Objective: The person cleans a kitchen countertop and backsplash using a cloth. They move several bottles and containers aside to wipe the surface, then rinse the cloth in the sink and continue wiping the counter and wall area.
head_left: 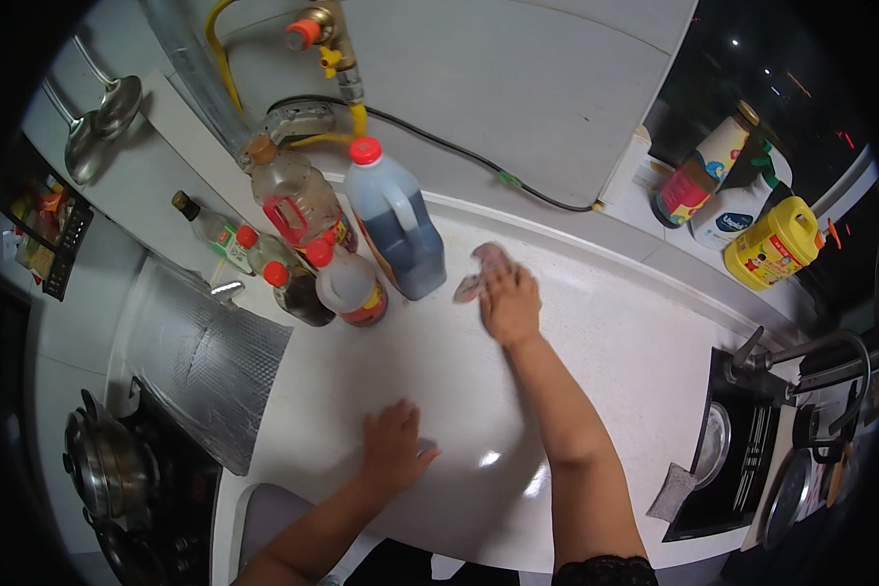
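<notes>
A small pink-and-grey cloth (491,257), slightly blurred, lies bunched on the white counter (615,361) under the fingers of the right hand (511,305), its uneven edges showing past them.

This is a kitchen: ladles (119,107) hang up, a pot (109,474) sits on a stove (193,479), beyond is a faucet (746,357).

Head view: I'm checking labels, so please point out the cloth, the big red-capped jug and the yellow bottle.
Cloth (490,255), head view: on its pinkish upper part.
Jug (403,251), head view: on its lower body.
Yellow bottle (771,248), head view: mid-body.
</notes>
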`<state>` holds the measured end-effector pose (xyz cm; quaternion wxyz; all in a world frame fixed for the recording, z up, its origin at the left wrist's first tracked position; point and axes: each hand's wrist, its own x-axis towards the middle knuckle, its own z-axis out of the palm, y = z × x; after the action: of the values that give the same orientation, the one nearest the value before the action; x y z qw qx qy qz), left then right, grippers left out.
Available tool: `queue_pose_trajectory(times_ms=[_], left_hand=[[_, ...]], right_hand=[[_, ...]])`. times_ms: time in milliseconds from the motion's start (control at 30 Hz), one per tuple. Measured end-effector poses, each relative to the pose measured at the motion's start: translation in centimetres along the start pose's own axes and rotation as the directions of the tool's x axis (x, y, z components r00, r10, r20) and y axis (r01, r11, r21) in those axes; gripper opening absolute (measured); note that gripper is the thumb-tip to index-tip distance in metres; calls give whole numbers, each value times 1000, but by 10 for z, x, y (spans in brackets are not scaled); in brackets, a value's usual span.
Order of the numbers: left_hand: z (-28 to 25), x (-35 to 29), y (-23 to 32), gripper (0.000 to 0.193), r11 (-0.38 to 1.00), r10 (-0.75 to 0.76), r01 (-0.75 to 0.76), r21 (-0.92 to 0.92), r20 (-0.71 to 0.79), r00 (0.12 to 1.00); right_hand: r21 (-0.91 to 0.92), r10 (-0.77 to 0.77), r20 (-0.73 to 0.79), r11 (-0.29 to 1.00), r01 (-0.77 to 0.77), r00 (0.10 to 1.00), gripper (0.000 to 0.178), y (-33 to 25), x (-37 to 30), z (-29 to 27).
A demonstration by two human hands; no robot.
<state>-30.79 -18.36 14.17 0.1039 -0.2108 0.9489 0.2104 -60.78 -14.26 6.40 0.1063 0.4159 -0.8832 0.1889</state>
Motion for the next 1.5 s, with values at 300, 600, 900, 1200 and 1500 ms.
queue_pose_trajectory(times_ms=[300, 600, 900, 1200, 1500], left_hand=[[-97, 177, 21, 69, 665, -273, -377, -645, -679, 682], [-107, 169, 27, 22, 615, -349, -341, -711, -633, 691], [-62, 26, -1, 18, 701, -91, -378, -605, -602, 794], [-45, -49, -42, 18, 767, -124, -285, -576, -568, 814], [-50, -49, -35, 33, 709, -105, -411, -574, -662, 742]], right_hand=[[251, -308, 229, 935, 249, 924, 43, -58, -174, -92], [-54, 168, -77, 984, -172, 983, 48, 28, -86, -60], [138, -255, -80, 955, 264, 964, 46, 5, 52, 22], [222, -420, 61, 890, 398, 905, 33, -88, 128, 68], [509, -775, -99, 500, 701, 624, 20, -6, -28, -54]])
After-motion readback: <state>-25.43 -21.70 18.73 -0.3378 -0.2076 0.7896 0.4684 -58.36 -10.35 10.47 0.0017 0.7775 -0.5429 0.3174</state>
